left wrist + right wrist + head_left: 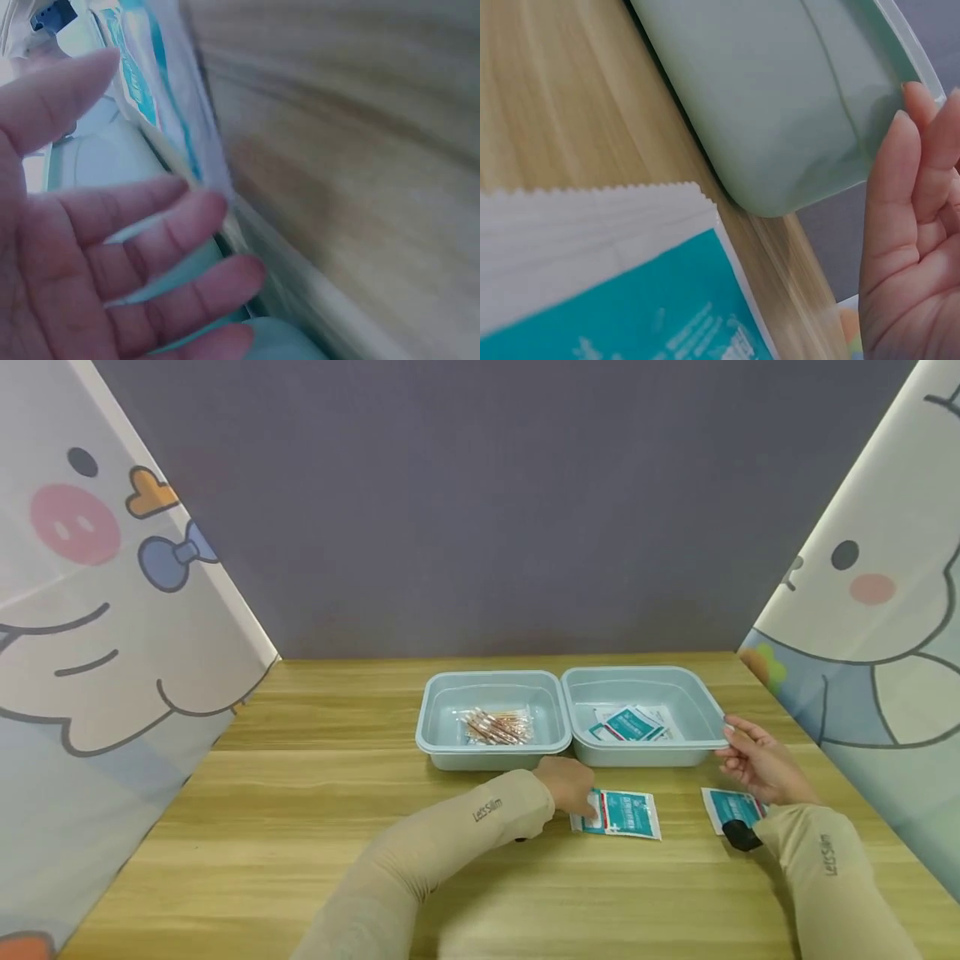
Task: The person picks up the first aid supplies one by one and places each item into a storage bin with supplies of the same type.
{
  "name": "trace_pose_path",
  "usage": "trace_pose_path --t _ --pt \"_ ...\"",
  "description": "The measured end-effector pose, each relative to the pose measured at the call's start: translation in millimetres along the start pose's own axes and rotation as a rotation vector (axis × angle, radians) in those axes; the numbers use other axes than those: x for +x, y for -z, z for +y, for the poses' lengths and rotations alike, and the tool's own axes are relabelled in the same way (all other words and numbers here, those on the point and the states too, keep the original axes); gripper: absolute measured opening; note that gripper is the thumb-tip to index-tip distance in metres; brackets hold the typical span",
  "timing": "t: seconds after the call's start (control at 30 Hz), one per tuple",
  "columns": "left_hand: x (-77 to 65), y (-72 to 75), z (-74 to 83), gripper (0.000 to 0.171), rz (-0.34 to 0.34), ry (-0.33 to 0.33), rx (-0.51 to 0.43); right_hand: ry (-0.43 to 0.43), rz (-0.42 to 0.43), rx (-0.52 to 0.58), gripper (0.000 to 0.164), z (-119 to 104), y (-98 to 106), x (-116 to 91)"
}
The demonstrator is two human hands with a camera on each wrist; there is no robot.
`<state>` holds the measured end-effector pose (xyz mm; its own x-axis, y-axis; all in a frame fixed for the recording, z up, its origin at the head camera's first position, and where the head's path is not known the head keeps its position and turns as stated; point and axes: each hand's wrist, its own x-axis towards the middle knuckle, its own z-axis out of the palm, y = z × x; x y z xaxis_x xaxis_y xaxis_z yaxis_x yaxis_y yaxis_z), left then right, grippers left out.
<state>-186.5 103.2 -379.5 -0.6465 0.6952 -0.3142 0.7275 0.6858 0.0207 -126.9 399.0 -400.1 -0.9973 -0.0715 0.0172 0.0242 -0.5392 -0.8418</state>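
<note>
My left hand (567,785) reaches down to a flat teal-and-white packet (630,814) on the table, its fingertips at the packet's left end. In the left wrist view the fingers (180,232) are loosely spread beside the packet's edge (169,82). At the front right corner of the right-hand pale green plastic tray (697,745), my right hand (761,764) pinches the rim; the right wrist view shows its fingertips against the tray wall (780,112). Several similar packets (632,724) lie inside this tray. Another packet (731,808) lies on the table below the right hand, partly covered by a black wrist piece.
A second pale green tray (427,727) adjoins on the left and holds clear bags of cotton swabs (498,727). The wooden table (300,793) runs back to a grey panel (480,510). Panels with cartoon prints (112,568) stand at both sides.
</note>
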Motion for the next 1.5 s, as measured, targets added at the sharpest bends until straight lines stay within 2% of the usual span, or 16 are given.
trace_pose_path --t 0.17,0.33,0.43,0.57,0.7,0.87,1.03,1.13,1.33,1.5 --pt "-0.6 -0.3 -0.6 0.034 0.006 0.03 0.021 0.001 -0.017 0.018 0.03 0.4 0.3 -0.3" --pt "1.6 4.3 0.3 0.035 0.008 0.037 0.097 0.018 -0.029 0.017 0.028 -4.5 -0.5 2.4" --pt "4.6 5.4 0.9 0.04 0.013 0.029 0.097 0.033 -0.021 0.022 0.027 -7.8 -0.2 4.3" --pt "6.9 0.6 1.1 0.045 -0.014 0.035 0.093 0.006 -0.02 0.0 0.028 -7.3 0.6 5.7" --pt "5.3 -3.0 1.6 0.037 -0.029 0.032 0.081 -0.014 -0.004 -0.019 0.028 -3.0 3.2 3.3" --pt "-1.1 -0.7 2.9 0.023 -0.017 -0.023 0.033 -0.015 -0.004 -0.008 0.03 3.3 7.9 -1.3" --pt "-7.8 4.1 1.7 0.039 0.015 -0.106 -0.018 -0.006 -0.025 -0.005 0.031 8.2 10.2 -4.0" --pt "-11.4 8.0 1.3 0.04 0.005 -0.155 -0.093 0.007 -0.021 -0.005 0.031 9.4 11.0 -6.5" --pt "-17.3 22.2 -0.4 0.009 -0.023 -0.152 -0.261 0.0 -0.019 0.008 0.032 9.0 9.0 -7.9" --pt "-19.0 37.8 -7.5 0.006 0.019 -0.181 -0.341 0.022 -0.019 0.019 0.031 4.1 5.6 -7.1"
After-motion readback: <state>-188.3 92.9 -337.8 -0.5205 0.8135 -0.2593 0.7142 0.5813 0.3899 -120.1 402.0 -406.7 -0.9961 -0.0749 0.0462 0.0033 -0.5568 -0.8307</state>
